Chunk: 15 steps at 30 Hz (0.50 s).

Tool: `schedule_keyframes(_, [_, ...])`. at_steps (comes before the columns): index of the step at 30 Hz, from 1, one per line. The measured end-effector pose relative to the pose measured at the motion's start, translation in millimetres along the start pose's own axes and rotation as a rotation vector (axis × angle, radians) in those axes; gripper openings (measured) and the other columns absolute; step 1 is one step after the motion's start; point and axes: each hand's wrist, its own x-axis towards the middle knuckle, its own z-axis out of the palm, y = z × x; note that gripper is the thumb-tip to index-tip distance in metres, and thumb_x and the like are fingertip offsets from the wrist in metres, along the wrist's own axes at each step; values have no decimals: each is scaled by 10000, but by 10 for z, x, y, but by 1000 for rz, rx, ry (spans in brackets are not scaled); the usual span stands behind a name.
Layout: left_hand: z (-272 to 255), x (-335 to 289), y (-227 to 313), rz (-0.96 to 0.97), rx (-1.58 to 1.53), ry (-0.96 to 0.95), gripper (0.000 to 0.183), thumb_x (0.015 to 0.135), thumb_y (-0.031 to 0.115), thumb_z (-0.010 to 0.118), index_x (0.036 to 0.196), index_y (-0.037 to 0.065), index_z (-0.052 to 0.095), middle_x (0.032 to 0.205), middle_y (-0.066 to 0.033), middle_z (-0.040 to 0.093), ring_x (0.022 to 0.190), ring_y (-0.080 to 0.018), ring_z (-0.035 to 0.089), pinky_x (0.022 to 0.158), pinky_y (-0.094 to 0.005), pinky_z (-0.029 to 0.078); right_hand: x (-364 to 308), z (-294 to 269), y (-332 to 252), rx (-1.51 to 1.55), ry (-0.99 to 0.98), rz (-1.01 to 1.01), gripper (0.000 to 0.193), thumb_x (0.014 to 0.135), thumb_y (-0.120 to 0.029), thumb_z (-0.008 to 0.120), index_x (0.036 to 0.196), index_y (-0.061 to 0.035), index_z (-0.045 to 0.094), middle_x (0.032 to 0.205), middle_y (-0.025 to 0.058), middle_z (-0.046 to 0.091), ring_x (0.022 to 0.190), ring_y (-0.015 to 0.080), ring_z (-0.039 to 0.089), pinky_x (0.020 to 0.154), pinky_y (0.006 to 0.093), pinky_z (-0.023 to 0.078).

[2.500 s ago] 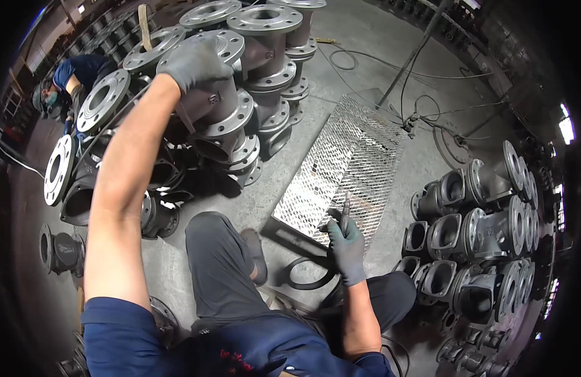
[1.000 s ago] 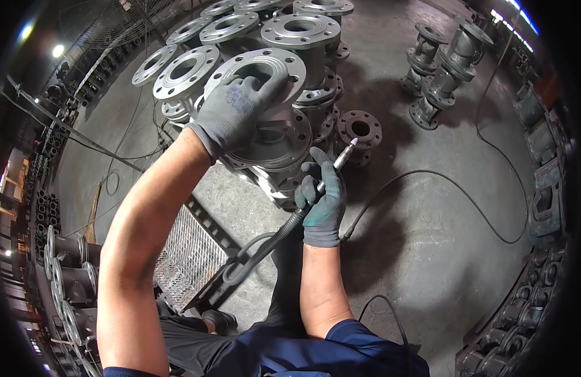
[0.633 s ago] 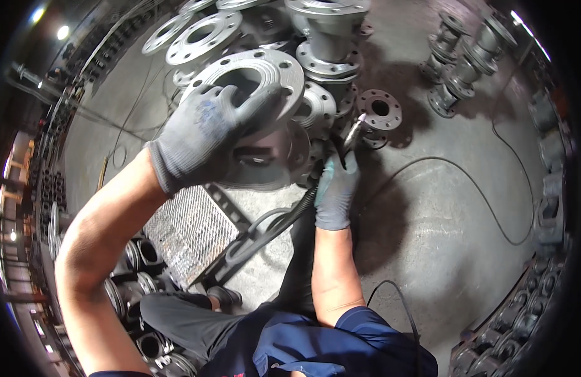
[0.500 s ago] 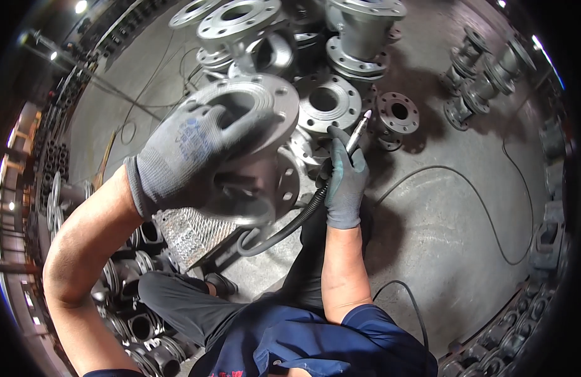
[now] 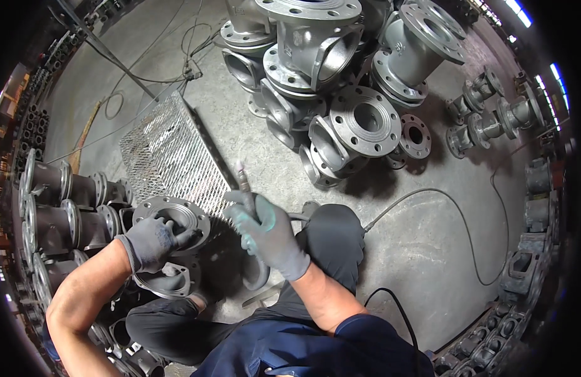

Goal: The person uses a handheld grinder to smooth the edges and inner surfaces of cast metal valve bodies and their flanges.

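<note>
My left hand (image 5: 153,242), in a grey glove, grips the round flange rim of a grey cast valve body (image 5: 169,221) standing on the floor by my left knee. My right hand (image 5: 268,229), in a grey and green glove, is closed around a slim pneumatic grinder (image 5: 245,184) whose tip points up and away from me. A black hose (image 5: 428,201) runs from the tool across the concrete to the right. The tool's tip is apart from the valve body.
A perforated metal grating (image 5: 168,154) lies on the floor ahead left. A pile of large flanged valve bodies (image 5: 328,69) stands ahead. Smaller valves (image 5: 491,119) sit at the right, more castings line the left (image 5: 51,207) and right rim (image 5: 535,213). Cables (image 5: 152,75) trail on the floor.
The valve body came off the pile, swung left and down, and now stands on the floor by my knee. My right hand with the grinder moved down toward me.
</note>
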Motion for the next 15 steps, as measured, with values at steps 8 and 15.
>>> schedule_keyframes(8, [483, 579, -472, 235, 238, 479, 304, 945, 319, 647, 1173, 239, 831, 1202, -79, 720, 1222, -313, 657, 1212, -549, 441, 408, 79, 397, -139, 162, 41, 430, 1128, -241, 651, 1503, -32, 630, 1129, 92, 770, 710, 51, 624, 583, 234, 526])
schedule_keyframes(15, [716, 1079, -169, 102, 180, 581, 170, 977, 239, 623, 1062, 114, 701, 1210, -89, 714, 1296, -286, 640, 1216, -454, 466, 1139, 69, 958, -319, 240, 142, 400, 1146, -276, 616, 1472, -44, 626, 1034, 58, 719, 637, 119, 666, 517, 293, 544])
